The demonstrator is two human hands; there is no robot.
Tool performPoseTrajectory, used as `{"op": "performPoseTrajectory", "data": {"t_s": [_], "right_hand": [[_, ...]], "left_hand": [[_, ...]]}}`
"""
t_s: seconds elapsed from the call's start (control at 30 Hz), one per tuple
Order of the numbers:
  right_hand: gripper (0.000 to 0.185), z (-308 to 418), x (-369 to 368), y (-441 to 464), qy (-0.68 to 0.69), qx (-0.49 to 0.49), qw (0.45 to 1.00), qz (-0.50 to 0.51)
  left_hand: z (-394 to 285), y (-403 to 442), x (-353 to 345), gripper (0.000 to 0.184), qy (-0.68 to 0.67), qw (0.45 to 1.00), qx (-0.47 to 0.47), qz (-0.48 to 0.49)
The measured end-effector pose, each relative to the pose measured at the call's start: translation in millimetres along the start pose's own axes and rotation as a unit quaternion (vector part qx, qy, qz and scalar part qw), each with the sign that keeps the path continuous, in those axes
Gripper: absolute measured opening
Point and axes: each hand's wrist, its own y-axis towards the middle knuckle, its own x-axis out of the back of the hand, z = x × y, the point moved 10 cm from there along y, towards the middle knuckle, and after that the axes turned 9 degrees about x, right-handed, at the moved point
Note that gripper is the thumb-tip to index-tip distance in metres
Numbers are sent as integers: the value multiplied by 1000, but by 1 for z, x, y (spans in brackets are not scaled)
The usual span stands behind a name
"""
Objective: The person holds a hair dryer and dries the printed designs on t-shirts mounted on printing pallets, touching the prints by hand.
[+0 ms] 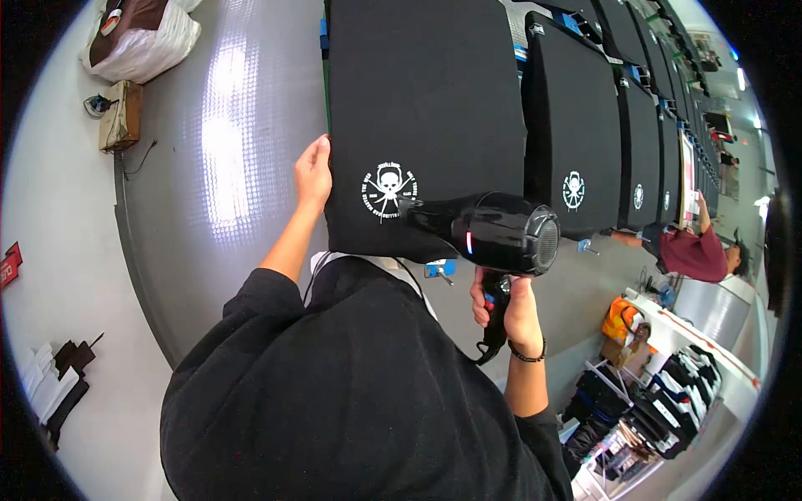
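Note:
A black hair dryer (501,232) is in my right hand (511,309), whose fingers wrap round its handle. Its nozzle points left, over the right edge of a white skull print (389,190). That print is on a black fabric piece (426,92) spread flat on a board in front of me. At the fabric's left edge rests my left hand (314,174), its fingers close together at the border; whether they pinch the cloth is unclear.
More boards with black fabric (576,125) and the same print run off to the right. Beyond them a person in a dark red top (693,253) reaches over. Clothes (677,401) hang at lower right. A cardboard box (121,117) and a white plastic bag (159,42) lie at upper left.

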Motion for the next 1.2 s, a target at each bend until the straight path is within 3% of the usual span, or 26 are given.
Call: {"op": "performPoseTrajectory", "data": {"t_s": [0.33, 0.4, 0.47, 0.53, 0.6, 0.7, 0.8, 0.93, 1.0, 1.13, 1.17, 1.2], "right_hand": [[71, 16, -8, 29, -90, 64, 994, 19], [72, 9, -10, 37, 13, 27, 999, 13], [73, 16, -19, 47, -86, 48, 995, 26], [71, 25, -32, 56, -101, 83, 990, 59], [69, 19, -30, 59, -37, 61, 996, 52], [68, 25, -24, 61, -135, 102, 985, 45], [60, 31, -8, 51, -110, 112, 988, -7], [68, 18, -3, 33, -68, 74, 994, 51], [56, 19, -16, 26, -64, 89, 991, 83], [34, 10, -39, 23, -41, 21, 993, 109], [33, 3, -39, 25, -75, -32, 992, 91], [32, -2, -35, 27, -108, -81, 989, 58]], "left_hand": [[-23, -23, -4, 51, 64, 996, -49, -44], [-20, -20, -4, 43, 52, 997, -56, -31], [-17, -18, 0, 45, 52, 997, -52, -32], [-9, -12, 3, 47, 53, 997, -49, -30], [-14, -12, 4, 44, 26, 997, -55, -35], [-22, -25, 4, 41, 15, 999, -10, -43], [-22, -22, 8, 40, 10, 998, -48, -44], [-15, -19, 11, 41, 21, 998, -40, -40], [-18, -20, 10, 41, 75, 995, -53, -41], [-28, -22, 13, 45, 157, 982, -80, -66], [-39, -30, 9, 46, 195, 973, -108, -55], [-12, -8, 18, 40, 130, 987, -86, -41]]}}
